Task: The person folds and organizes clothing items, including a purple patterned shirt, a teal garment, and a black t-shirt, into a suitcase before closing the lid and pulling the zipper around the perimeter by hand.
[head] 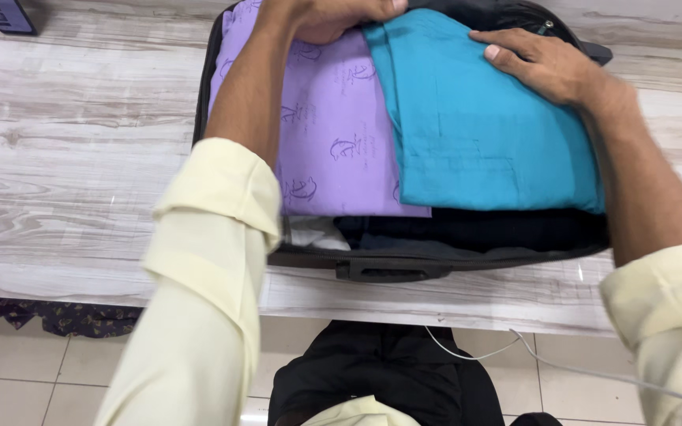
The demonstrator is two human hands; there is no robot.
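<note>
The black suitcase [388,268] lies open on the counter [80,158]. Inside it, the teal shirt [475,126] lies folded beside purple cloth [333,134]. The right hand [538,63] presses flat, fingers together; keep it even so the folds hold. Farthest, the left hand [325,16] curls over the cloth's top edge.

The light is bright and even, with soft shadows only. A small glare shows on the counter [582,272]. The near sleeve [199,300] looks slightly blurred.
</note>
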